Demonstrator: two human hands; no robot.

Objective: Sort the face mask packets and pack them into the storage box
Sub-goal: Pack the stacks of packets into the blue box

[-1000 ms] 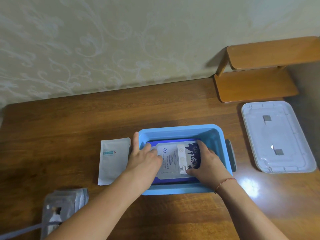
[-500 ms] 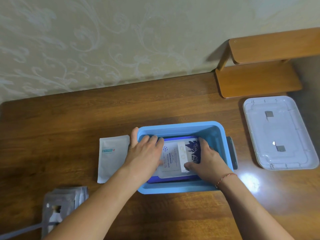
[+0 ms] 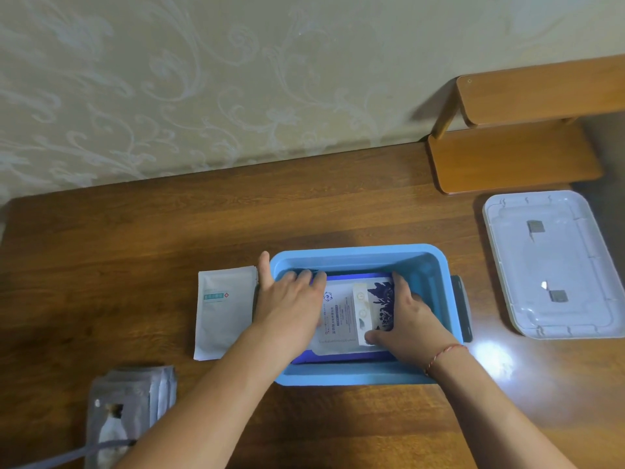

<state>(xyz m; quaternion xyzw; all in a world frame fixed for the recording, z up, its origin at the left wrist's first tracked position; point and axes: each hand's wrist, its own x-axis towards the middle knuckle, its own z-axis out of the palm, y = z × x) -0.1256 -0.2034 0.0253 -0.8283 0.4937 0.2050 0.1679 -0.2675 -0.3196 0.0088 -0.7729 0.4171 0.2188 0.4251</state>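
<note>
My left hand [image 3: 291, 302] lies flat on the white packet [image 3: 348, 319] inside the blue box [image 3: 358, 255] at the desk's [image 3: 135, 248] middle. My right hand [image 3: 411, 319] pinches its edge to keep it flat. Its long side points to 12 o'clock. More packets [image 3: 225, 309] wait at 9 o'clock.

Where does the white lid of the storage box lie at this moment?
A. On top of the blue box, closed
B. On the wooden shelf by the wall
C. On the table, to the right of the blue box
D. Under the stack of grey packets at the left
C: the white lid lies flat on the table, apart from the blue storage box and to its right; the box is open, with both hands inside it.
</note>
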